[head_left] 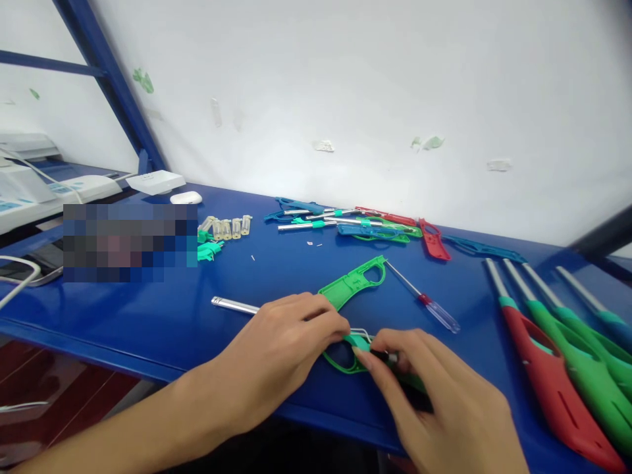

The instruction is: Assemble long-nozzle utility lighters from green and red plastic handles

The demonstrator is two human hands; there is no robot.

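A green utility lighter [340,364] lies opened up near the table's front edge, its metal barrel [234,305] sticking out to the left. My left hand [291,336] is closed over the lighter body, with the fingertips by a teal trigger piece [358,342]. Pinched between the thumb and fingers of my right hand [439,388] is a small black part [380,355] at the lighter's handle. My fingers hide much of the inside. Just behind lies a loose green half shell [351,279], beside a screwdriver [437,311] with a clear purple handle.
Several finished-looking lighters [536,368] lie at the right. Along the wall are loose shells and barrels [365,227]. Small clear fuel tanks [236,228] and teal pieces [210,250] sit left, near a white earphone case [186,197] and a blurred-out patch [123,243].
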